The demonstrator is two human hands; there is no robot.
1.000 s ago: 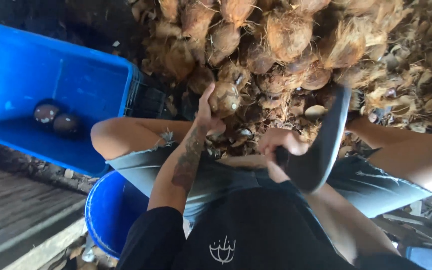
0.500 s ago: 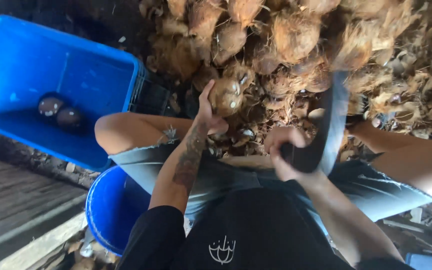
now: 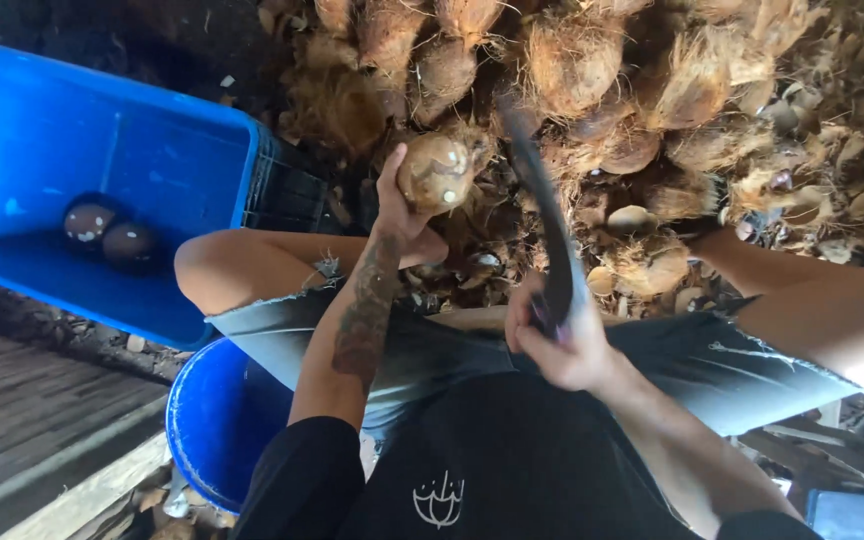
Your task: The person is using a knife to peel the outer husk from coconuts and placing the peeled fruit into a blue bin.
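The left hand was wrapped around a coconut, fingers curled behind it and thumb at the near side, holding it up in front of the heap; against half a second earlier it had lifted the nut a little higher and turned its paler, scraped face toward the camera. The right hand was closed tight on the handle of a knife; the blade, which a moment before stood off to the right and looked broad, had swung left and now showed edge-on, its tip just right of the coconut and close to it, though whether they touched I could not tell; that read as a stroke brought in toward the nut, with trimming in progress rather than finished.

The coconut was round, tan and mostly bare, with a few pale spots and wisps of fibre left on it; the heap behind was shaggy brown husk, coarse and dry, with loose chips scattered below. The blade was dark, long and slightly curved. At the left stood a blue crate, smooth plastic, with two dark, round peeled nuts lying together near its lower left corner; a blue bucket sat below the person's knee.
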